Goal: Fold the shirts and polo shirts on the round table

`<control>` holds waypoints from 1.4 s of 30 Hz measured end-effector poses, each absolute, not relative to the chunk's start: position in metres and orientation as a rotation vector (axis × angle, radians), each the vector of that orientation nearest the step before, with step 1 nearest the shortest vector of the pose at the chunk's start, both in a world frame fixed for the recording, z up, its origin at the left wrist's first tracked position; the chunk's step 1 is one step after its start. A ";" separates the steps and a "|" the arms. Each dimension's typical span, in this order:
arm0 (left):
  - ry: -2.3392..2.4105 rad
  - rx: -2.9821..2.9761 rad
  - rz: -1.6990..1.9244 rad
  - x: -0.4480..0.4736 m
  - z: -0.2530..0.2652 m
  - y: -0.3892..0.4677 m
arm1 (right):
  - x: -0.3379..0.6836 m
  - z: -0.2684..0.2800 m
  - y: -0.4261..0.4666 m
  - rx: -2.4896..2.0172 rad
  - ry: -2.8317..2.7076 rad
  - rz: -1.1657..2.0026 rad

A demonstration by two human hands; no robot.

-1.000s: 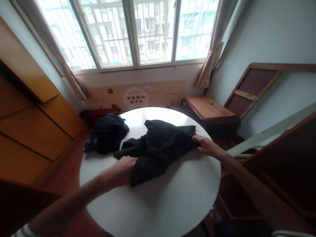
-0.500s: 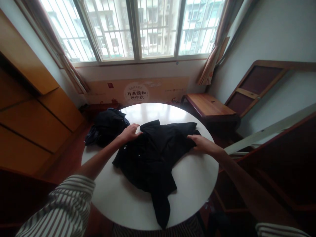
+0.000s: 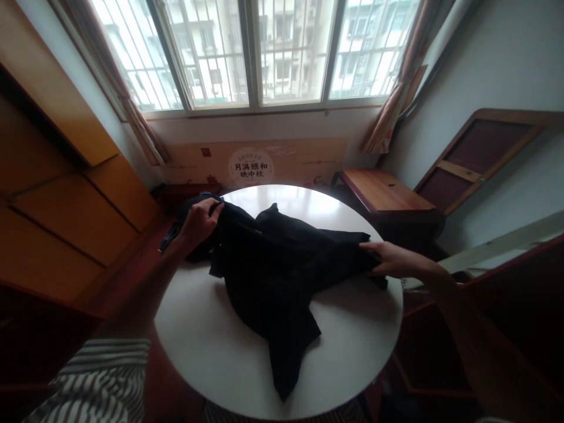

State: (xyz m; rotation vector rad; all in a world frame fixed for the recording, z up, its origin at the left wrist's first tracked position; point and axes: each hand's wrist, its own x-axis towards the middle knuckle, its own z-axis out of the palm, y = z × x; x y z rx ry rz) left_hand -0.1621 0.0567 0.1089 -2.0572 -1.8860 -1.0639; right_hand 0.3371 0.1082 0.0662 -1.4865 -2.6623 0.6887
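A black garment, seemingly a shirt, lies crumpled across the white round table, one narrow part stretching toward the near edge. My left hand is closed on the garment's upper left part, which it holds raised in front of the pile. At the right side, my right hand pinches the other end between thumb and fingers. A pile of dark folded clothes sits at the table's left edge, mostly hidden behind my left hand and the raised cloth.
Beyond the table stand a low wooden bench and, against the right wall, a framed wooden panel. Orange cabinets line the left side. A barred window is at the back above a printed banner.
My left hand has moved left and up, lifting the garment's edge toward the pile. My right hand has shifted slightly right and down, drawing its end outward, so the cloth is stretched wider.
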 end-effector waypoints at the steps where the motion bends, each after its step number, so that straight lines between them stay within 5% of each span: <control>1: -1.872 -2.018 -1.072 -0.169 0.116 0.055 | 0.334 0.067 0.106 -1.463 -2.738 0.841; 4: -1.832 -2.036 -1.047 -0.180 0.123 0.057 | 0.311 0.072 0.102 -1.348 -2.827 1.005; 11: -1.450 -2.622 -1.051 -0.121 0.115 0.056 | 0.215 0.082 0.130 -0.898 -2.367 0.757; 16: -1.094 -2.883 -0.935 -0.060 0.109 0.036 | 0.152 0.076 0.144 -0.451 -2.530 0.700; 21: -1.635 -2.444 -1.125 -0.084 0.081 0.019 | 0.157 0.059 0.144 -0.517 -2.388 0.982; 26: -2.326 -2.426 -0.876 -0.127 0.029 0.000 | 0.192 0.074 0.136 -0.637 -2.013 1.085; 36: -2.198 -2.690 -1.027 -0.099 -0.005 -0.005 | 0.223 0.119 0.117 -0.679 -2.309 1.151; 42: -2.313 -2.601 -1.752 -0.124 0.037 -0.034 | 0.283 0.138 0.094 -0.770 -2.595 1.104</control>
